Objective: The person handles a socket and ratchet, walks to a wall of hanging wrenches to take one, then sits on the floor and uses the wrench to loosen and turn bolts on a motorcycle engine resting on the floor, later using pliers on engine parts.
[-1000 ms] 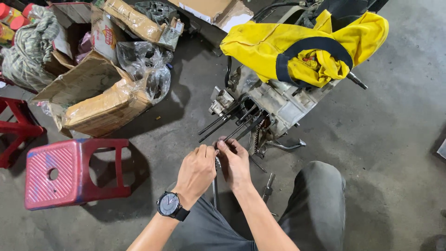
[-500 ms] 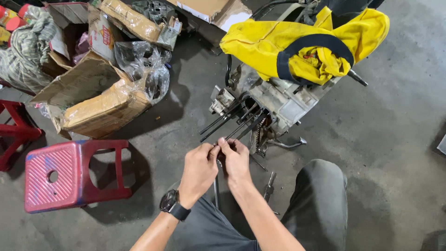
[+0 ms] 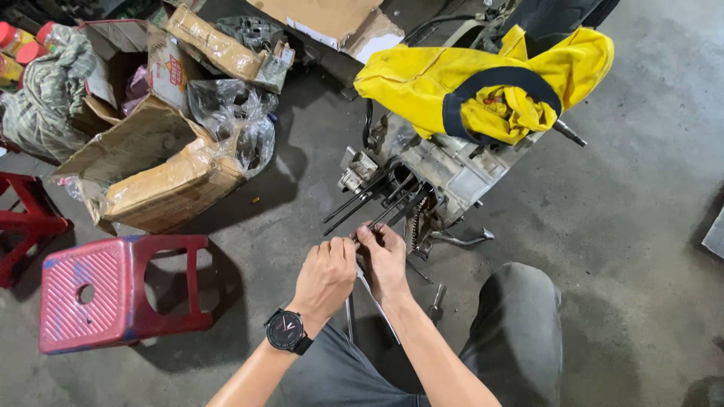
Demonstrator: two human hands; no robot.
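A grey motorcycle engine case (image 3: pixel 445 173) lies on the concrete floor, with several long black studs (image 3: pixel 354 203) sticking out toward me. A yellow jacket (image 3: pixel 483 83) is draped over its far end. My left hand (image 3: pixel 326 277), a black watch on its wrist, and my right hand (image 3: pixel 385 260) meet just below the stud tips. The fingertips of both pinch a small part at the end of one stud; the part itself is hidden by my fingers.
A red plastic stool (image 3: pixel 113 290) stands at the left, another red stool (image 3: pixel 26 226) behind it. Torn cardboard boxes (image 3: pixel 151 173) and plastic bags (image 3: pixel 241 120) are piled at upper left. A metal tool (image 3: pixel 437 301) lies by my knee (image 3: pixel 520 301).
Both hands stay together at the stud tips, shifting only slightly. The camera view has drifted a little.
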